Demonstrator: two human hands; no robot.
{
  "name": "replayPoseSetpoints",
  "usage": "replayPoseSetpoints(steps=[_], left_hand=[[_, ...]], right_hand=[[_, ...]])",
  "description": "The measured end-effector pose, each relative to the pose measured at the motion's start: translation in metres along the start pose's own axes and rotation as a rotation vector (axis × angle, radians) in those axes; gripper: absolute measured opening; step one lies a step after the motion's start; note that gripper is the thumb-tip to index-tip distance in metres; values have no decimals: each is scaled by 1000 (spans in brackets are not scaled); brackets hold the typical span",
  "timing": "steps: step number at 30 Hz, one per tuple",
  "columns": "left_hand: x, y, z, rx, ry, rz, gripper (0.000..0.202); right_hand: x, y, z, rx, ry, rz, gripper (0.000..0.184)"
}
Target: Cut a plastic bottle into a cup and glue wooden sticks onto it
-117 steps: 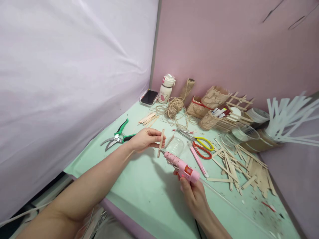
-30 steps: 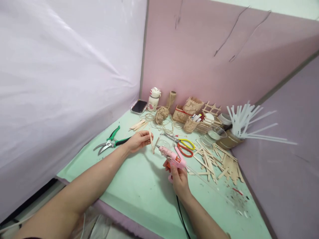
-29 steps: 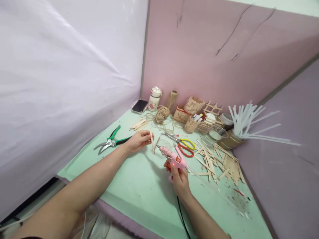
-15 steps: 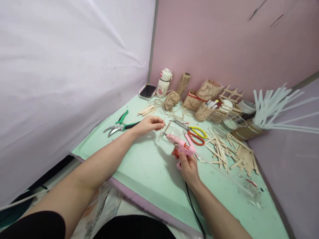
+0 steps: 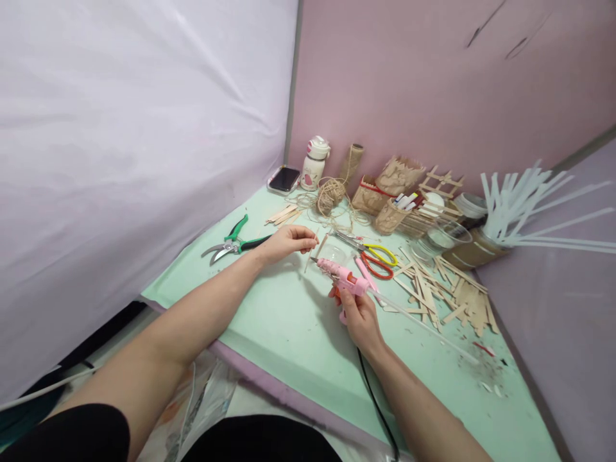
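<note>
Over the table, my left hand (image 5: 291,244) pinches a thin wooden stick (image 5: 307,260) between thumb and fingertips. A pink hot glue gun (image 5: 344,276) is in my right hand (image 5: 360,314), fingers wrapped around its handle. Its metal nozzle points left, close by the thin stick; whether they touch I cannot tell. A long clear glue stick (image 5: 423,324) juts from the back of the gun, and a black cord (image 5: 373,391) hangs below. Behind the nozzle lie a clear shallow dish (image 5: 337,255) and scissors (image 5: 380,263) with yellow and red handles.
Green-handled pruning shears (image 5: 233,244) lie left of my left hand. Loose craft sticks (image 5: 423,289) are heaped at right. Along the back stand a phone (image 5: 283,179), a white bottle (image 5: 314,165), a twine ball (image 5: 331,194), a pen holder (image 5: 389,218) and a box of glue sticks (image 5: 474,249).
The glue gun in my right hand has shifted slightly left, its nozzle a little closer to the thin stick. My left hand keeps its pinch. The view has turned slightly.
</note>
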State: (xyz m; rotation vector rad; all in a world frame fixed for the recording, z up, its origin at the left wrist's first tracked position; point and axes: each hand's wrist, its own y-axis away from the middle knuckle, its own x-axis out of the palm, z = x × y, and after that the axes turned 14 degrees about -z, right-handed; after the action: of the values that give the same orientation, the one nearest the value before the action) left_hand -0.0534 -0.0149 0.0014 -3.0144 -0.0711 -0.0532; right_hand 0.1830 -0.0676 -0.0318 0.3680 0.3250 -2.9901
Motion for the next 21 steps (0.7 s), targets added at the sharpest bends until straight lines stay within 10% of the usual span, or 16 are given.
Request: replayPoseSetpoints(steps=[21], left_hand=[[-1,1,1,-3,-18,-2,28]], right_hand=[[1,1,2,-12,58,-21,51]])
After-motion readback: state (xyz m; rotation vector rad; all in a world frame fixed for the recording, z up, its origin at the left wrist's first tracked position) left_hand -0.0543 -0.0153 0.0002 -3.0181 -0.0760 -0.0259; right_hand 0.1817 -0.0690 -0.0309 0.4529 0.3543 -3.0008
